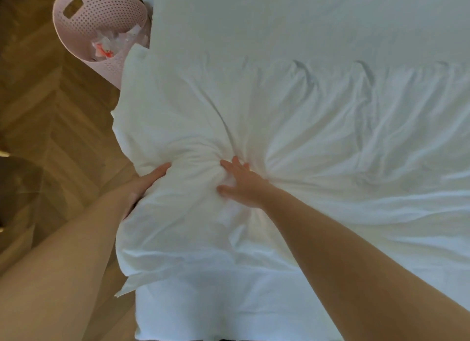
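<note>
Left hand [143, 187], right hand [241, 184], puffy creased pillow [183, 117]

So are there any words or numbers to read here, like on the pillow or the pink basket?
None can be read. The pillow, the bed sheet and the pink basket show no writing.
The wrappers in the basket have red marks, too blurred to read.
</note>
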`<state>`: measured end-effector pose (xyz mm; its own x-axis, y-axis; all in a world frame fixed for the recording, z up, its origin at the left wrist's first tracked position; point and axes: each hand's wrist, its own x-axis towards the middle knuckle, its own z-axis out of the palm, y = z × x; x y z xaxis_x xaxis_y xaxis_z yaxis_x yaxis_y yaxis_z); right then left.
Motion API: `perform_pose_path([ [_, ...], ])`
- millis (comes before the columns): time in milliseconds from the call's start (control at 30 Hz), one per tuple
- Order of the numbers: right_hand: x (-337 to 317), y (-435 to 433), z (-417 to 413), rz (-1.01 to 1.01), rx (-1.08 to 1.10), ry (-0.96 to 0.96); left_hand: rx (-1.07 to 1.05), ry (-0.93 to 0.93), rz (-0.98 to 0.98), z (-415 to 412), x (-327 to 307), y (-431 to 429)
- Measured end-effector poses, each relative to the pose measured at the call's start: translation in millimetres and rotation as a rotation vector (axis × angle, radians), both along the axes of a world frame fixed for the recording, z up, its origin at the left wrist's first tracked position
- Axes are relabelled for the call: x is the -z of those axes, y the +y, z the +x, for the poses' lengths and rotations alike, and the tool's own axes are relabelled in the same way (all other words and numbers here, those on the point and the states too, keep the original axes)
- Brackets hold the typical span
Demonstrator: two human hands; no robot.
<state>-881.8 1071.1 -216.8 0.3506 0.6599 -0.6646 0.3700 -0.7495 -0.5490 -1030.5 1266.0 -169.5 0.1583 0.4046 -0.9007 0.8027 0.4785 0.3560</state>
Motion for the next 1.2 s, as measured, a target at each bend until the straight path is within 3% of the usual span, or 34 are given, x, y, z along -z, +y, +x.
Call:
perform_pose_path([
  [167, 4.7, -0.1, 5.3, 0.02, 0.004, 0.0, -0.033, -0.013, 0.161, 9.2, -2.7, -11.8],
  [300, -2.1, -2.3, 2.1, 0.03, 0.016, 0.005, 0.027, -0.03, 0.013, 11.2, -11.5, -15.9],
  [367, -12.3, -8.5, -0.6, 0.039, 0.055, 0.03, 0.029, -0.056, 0.039, 14.8, -23.4, -21.0],
  [433, -27.2, -19.4, -2.4, 0.083, 0.19, 0.152, 0.068, -0.045, 0.115, 19.4, -41.6, -28.0],
  [600, -100.7, -48.2, 19.2, 0.262, 0.711, 0.667, 0.332, -0.11, 0.278, 58.9, -116.4, -67.8],
  [733, -168.9, -90.4, 67.9, 0.353, 0.733, 0.878, 0.658, -0.287, 0.311, 115.7, -181.2, -149.4],
  [933, -252.4, -238.8, 164.5, 0.487, 0.855, 0.851, 0.845, -0.562, 0.311, 227.8, -245.5, -304.8],
  [1000, -266.3, -303.1, 197.3, 0.498, 0.929, 0.822, 0.842, -0.617, 0.12, 269.3, -252.2, -357.5],
  [1100, -257.8, -409.3, 242.1, 0.418, 1.091, 0.689, 0.905, -0.493, -0.189, 308.4, -232.5, -428.4],
  [1200, -218.9, -494.4, 261.4, 0.136, 1.173, 0.548, 1.123, -0.369, -0.098, 305.7, -174.6, -486.3],
])
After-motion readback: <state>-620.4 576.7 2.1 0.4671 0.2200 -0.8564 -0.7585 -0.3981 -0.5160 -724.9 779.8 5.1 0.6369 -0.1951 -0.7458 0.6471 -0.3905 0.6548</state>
